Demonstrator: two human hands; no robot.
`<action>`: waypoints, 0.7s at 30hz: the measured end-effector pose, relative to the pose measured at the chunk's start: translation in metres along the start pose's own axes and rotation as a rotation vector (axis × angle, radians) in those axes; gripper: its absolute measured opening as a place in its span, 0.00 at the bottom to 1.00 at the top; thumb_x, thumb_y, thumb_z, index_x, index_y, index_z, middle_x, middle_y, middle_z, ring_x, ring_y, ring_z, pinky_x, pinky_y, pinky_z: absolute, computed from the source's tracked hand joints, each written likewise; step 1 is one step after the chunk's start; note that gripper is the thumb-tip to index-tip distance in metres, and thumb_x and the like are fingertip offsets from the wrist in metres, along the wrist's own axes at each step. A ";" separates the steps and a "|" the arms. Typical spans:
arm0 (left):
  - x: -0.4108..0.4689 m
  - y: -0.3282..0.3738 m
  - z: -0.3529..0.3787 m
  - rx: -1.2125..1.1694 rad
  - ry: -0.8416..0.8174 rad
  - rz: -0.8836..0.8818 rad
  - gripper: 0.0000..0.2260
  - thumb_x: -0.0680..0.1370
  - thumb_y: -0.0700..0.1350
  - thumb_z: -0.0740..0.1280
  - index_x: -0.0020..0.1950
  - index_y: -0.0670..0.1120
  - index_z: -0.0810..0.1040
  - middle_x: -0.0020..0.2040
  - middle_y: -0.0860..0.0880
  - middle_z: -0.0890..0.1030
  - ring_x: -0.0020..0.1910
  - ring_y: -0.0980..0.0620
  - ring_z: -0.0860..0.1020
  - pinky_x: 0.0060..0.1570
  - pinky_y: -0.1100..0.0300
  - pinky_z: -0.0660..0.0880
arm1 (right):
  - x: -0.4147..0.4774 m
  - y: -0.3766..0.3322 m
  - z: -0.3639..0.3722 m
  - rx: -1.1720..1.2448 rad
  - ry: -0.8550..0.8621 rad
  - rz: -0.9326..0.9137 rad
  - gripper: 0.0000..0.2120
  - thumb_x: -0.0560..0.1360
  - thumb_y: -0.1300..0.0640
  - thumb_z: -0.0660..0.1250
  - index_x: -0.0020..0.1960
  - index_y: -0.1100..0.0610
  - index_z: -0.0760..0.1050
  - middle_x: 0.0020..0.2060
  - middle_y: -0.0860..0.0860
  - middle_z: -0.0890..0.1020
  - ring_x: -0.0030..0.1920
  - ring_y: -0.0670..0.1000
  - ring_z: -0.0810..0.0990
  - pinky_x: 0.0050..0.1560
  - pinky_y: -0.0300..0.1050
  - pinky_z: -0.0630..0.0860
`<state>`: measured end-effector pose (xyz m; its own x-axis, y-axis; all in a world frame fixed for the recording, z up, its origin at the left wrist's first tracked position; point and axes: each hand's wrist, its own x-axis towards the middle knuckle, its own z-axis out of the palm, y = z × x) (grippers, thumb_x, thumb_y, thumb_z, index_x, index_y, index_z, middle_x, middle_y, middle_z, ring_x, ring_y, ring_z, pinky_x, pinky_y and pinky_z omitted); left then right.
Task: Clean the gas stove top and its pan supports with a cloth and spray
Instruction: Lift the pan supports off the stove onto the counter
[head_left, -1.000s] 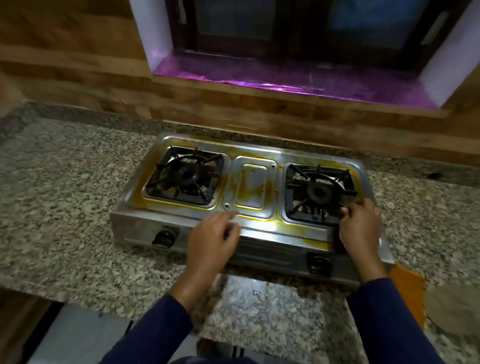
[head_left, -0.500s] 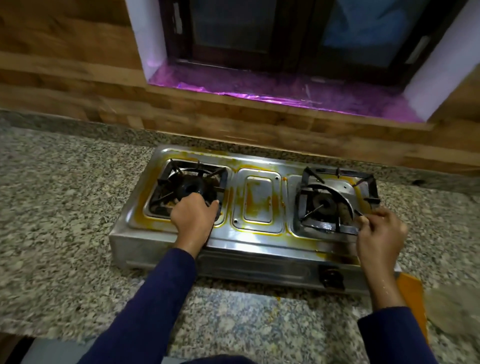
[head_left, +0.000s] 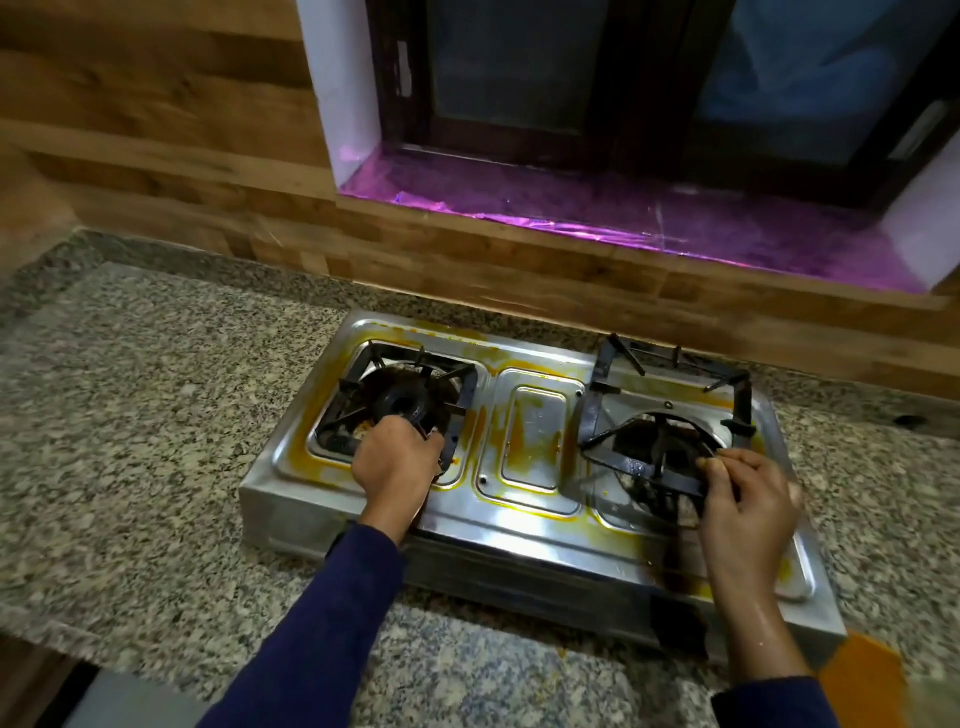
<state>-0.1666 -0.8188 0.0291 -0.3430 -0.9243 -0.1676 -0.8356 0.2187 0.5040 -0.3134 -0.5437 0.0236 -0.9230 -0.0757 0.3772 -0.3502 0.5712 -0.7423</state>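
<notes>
The gas stove (head_left: 535, 467) sat on the speckled granite surface (head_left: 145, 415) below a window sill (head_left: 623, 218) lined with purple film, its steel top streaked with yellow-orange residue, thickest around the two burner wells and the middle panel. The right hand (head_left: 743, 509) had its grip clenched on the near edge of the right pan support (head_left: 670, 415), which stood tilted and raised off its well, the far side lifted toward the wall, probably so the steel under it could be wiped. The left hand (head_left: 397, 462) had its grip closed over the near right part of the left pan support (head_left: 400, 395), which lay seated in its well around the black burner (head_left: 402, 402); it looked ready to be lifted off in turn. No spray bottle was in view. An orange patch (head_left: 862, 675) at the stove's near right corner might have been the cloth, though I could not tell. The burner under the raised support could snag its prongs on the way out.
</notes>
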 end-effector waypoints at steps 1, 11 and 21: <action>0.000 0.002 -0.001 0.007 0.007 0.002 0.15 0.72 0.56 0.72 0.34 0.45 0.81 0.34 0.47 0.82 0.36 0.45 0.81 0.31 0.60 0.70 | 0.001 -0.004 0.002 0.051 -0.009 -0.003 0.07 0.78 0.63 0.66 0.48 0.64 0.83 0.49 0.54 0.78 0.54 0.54 0.74 0.55 0.45 0.69; 0.025 0.041 -0.055 0.266 0.083 0.097 0.12 0.74 0.51 0.70 0.38 0.44 0.76 0.40 0.46 0.81 0.42 0.42 0.81 0.36 0.56 0.74 | 0.003 -0.022 0.030 0.172 -0.062 -0.106 0.10 0.76 0.58 0.65 0.47 0.62 0.84 0.48 0.51 0.79 0.54 0.60 0.76 0.55 0.36 0.65; 0.052 -0.016 -0.149 0.249 0.237 0.142 0.13 0.75 0.51 0.71 0.36 0.44 0.80 0.30 0.47 0.75 0.30 0.47 0.74 0.27 0.59 0.66 | -0.032 -0.080 0.070 0.247 -0.167 -0.206 0.08 0.76 0.60 0.65 0.47 0.61 0.83 0.47 0.47 0.77 0.52 0.57 0.75 0.55 0.31 0.65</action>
<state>-0.1074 -0.9175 0.1391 -0.3782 -0.9198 0.1045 -0.8757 0.3921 0.2817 -0.2672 -0.6443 0.0326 -0.8350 -0.3129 0.4526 -0.5410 0.3168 -0.7791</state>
